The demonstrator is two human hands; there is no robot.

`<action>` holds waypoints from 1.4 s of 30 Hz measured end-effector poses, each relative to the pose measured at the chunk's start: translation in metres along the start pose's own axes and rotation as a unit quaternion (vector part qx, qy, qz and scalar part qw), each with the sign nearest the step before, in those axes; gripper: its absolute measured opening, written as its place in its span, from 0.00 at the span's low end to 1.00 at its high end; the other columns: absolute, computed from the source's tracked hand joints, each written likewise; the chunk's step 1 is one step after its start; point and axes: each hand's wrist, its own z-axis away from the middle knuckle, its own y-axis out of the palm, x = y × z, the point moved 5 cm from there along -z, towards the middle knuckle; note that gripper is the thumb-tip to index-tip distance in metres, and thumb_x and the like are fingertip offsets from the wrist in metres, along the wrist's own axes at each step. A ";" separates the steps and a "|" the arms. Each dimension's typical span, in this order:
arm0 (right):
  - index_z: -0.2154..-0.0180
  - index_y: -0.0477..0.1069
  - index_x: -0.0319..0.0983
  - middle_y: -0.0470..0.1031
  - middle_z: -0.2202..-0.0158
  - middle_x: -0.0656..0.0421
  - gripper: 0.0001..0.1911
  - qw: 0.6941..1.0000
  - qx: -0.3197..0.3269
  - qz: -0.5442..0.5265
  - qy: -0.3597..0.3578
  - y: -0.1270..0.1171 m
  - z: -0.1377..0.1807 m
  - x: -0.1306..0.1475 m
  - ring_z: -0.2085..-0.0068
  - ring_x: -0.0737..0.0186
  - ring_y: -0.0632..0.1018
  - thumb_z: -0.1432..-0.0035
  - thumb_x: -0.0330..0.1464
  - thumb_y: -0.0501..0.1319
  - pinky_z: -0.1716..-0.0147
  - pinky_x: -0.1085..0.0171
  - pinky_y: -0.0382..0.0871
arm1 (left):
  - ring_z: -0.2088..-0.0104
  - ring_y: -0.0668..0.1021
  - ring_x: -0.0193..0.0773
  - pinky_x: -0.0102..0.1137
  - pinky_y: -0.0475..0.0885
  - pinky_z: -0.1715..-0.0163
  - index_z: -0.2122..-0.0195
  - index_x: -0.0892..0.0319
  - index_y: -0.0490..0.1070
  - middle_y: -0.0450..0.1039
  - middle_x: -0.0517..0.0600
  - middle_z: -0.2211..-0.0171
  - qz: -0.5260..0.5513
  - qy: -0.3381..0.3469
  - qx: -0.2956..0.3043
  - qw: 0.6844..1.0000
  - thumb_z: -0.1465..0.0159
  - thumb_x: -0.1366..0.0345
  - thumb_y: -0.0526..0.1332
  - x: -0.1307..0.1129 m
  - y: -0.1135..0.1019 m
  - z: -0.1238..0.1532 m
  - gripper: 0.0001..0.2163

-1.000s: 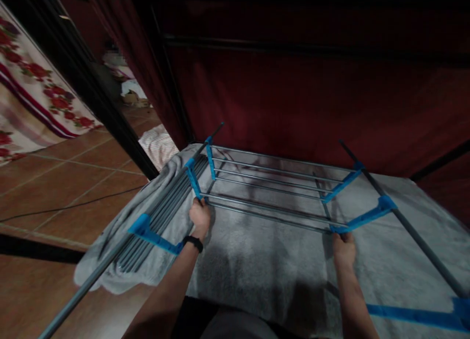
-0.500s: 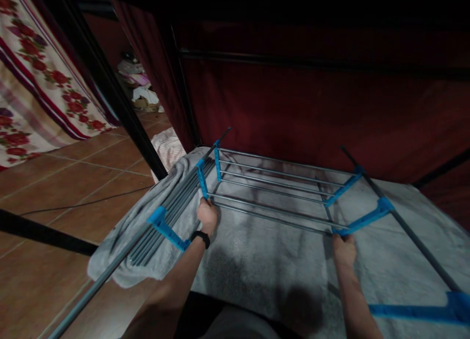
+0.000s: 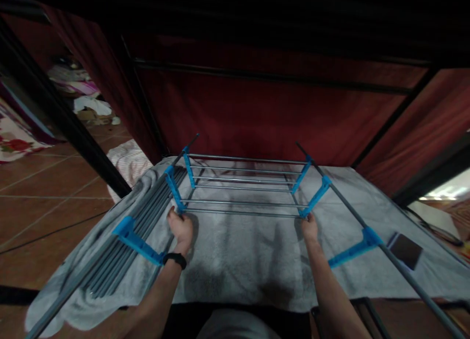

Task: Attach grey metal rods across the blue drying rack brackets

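A half-assembled rack point(image 3: 316, 197) of grey tubes and blue plastic brackets lies on a grey blanket point(image 3: 235, 251). Several thin crossbars link its two sides at the far end. My left hand point(image 3: 181, 230), with a black band on the wrist, is closed around the left lower tube just below a blue bracket point(image 3: 175, 191); some fingers are hidden. At the opposite corner, my right hand point(image 3: 309, 227) grips the rack where the nearest crossbar meets the right bracket. Nearer to me, one more blue bracket point(image 3: 141, 246) sits on the left side and another point(image 3: 354, 251) on the right.
Several loose grey tubes point(image 3: 135, 231) lie bundled left of the rack. A dark flat device point(image 3: 406, 251) rests on the blanket at right. Black bed-frame posts point(image 3: 84, 138) and a dark red curtain point(image 3: 238, 113) enclose the far side. Tiled floor point(image 3: 55, 182) shows at left.
My view has swung right, bringing the dark device into sight. The rack sits squarer before me, its right side drawn inward. Both hands remain at its near lower corners.
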 end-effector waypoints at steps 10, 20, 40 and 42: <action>0.34 0.75 0.38 0.84 0.44 0.47 0.34 0.994 0.034 0.087 -0.052 -0.003 0.020 -0.004 0.43 0.49 0.84 0.41 0.28 0.58 0.40 0.57 0.75 | 0.37 0.81 0.51 0.49 0.77 0.33 0.36 0.57 0.78 0.82 0.61 0.39 -0.047 0.385 0.309 0.868 0.26 0.72 0.54 -0.080 0.094 0.107 0.22; 0.38 0.77 0.35 0.81 0.47 0.46 0.26 0.983 -0.009 0.171 -0.068 -0.002 0.016 0.005 0.46 0.49 0.81 0.37 0.28 0.58 0.43 0.58 0.73 | 0.43 0.84 0.52 0.46 0.77 0.39 0.41 0.54 0.82 0.85 0.59 0.45 -0.158 0.386 0.391 0.821 0.28 0.76 0.58 -0.107 0.138 0.089 0.20; 0.45 0.81 0.36 0.80 0.49 0.46 0.17 0.969 -0.030 0.244 -0.028 0.000 0.015 0.013 0.53 0.53 0.79 0.25 0.36 0.57 0.53 0.59 0.67 | 0.43 0.84 0.53 0.47 0.76 0.37 0.40 0.50 0.83 0.85 0.58 0.45 -0.141 0.358 0.412 0.826 0.29 0.77 0.57 -0.102 0.143 0.088 0.23; 0.46 0.81 0.36 0.80 0.48 0.46 0.17 0.968 -0.033 0.245 -0.030 0.000 0.015 0.013 0.53 0.53 0.79 0.25 0.36 0.57 0.53 0.59 0.67 | 0.45 0.84 0.51 0.45 0.76 0.38 0.40 0.50 0.83 0.85 0.57 0.46 -0.132 0.367 0.421 0.819 0.30 0.79 0.58 -0.102 0.144 0.087 0.25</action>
